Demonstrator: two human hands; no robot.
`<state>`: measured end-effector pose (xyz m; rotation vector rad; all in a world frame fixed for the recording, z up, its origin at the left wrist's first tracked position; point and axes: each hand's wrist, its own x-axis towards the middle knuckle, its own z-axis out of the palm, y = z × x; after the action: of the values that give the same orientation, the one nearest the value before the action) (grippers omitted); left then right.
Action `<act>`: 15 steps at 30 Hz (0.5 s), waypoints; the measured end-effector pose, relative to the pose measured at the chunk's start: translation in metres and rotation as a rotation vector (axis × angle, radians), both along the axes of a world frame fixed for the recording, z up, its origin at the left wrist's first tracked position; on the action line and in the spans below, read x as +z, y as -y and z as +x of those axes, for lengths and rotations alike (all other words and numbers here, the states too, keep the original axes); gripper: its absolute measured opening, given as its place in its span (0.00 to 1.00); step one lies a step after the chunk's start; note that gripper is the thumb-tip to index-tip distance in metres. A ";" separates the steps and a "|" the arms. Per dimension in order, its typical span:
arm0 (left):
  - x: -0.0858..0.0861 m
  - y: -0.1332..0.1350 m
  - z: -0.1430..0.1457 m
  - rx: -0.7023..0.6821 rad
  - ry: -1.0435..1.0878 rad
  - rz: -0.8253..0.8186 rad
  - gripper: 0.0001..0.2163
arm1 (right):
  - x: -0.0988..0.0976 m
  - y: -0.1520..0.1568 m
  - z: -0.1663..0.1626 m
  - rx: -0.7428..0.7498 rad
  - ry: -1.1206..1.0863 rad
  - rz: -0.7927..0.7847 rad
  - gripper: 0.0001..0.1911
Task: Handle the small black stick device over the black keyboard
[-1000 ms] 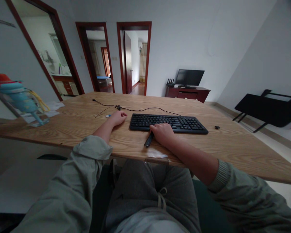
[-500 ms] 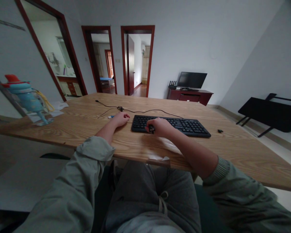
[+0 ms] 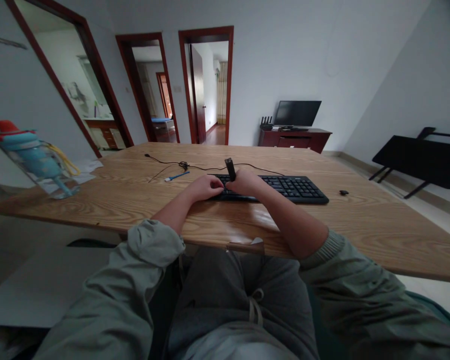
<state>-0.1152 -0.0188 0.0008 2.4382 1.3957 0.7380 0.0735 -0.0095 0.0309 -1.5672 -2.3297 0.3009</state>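
A black keyboard (image 3: 288, 188) lies on the wooden table (image 3: 135, 192) in front of me. My right hand (image 3: 247, 183) is closed round a small black stick-shaped tool (image 3: 230, 169), held upright over the keyboard's left end. My left hand (image 3: 204, 187) is curled beside it, its fingers touching the keyboard's left edge and the right hand. A thin black cable (image 3: 195, 167) runs from the keyboard across the table. A small blue-tipped stick (image 3: 176, 176) lies left of the hands.
A blue and red water bottle (image 3: 30, 155) stands at the table's left end on white paper. A small black bit (image 3: 344, 192) lies right of the keyboard. Behind are a TV (image 3: 298, 113) on a cabinet, open doorways, and a folded black table (image 3: 420, 160) at the right wall.
My right hand lifted the black tool from the table's near edge and raised it upright over the keyboard. My left hand moved right to meet it at the keyboard's left end.
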 end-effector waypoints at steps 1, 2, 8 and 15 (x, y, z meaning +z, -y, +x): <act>0.000 0.000 0.004 -0.019 -0.010 0.005 0.12 | 0.001 0.001 0.001 0.013 -0.021 -0.002 0.21; -0.001 0.000 0.007 -0.028 -0.018 0.012 0.12 | 0.003 0.001 0.002 0.030 -0.046 -0.004 0.20; 0.003 0.005 0.014 -0.032 -0.017 0.036 0.13 | 0.015 0.001 0.024 0.068 -0.254 -0.026 0.17; 0.006 0.011 0.017 -0.008 -0.097 0.075 0.13 | 0.014 -0.005 0.061 -0.037 -0.466 -0.077 0.23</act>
<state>-0.0983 -0.0297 0.0069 2.5677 1.4160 0.6901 0.1344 -0.0049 0.0452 -1.3894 -1.9460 0.6737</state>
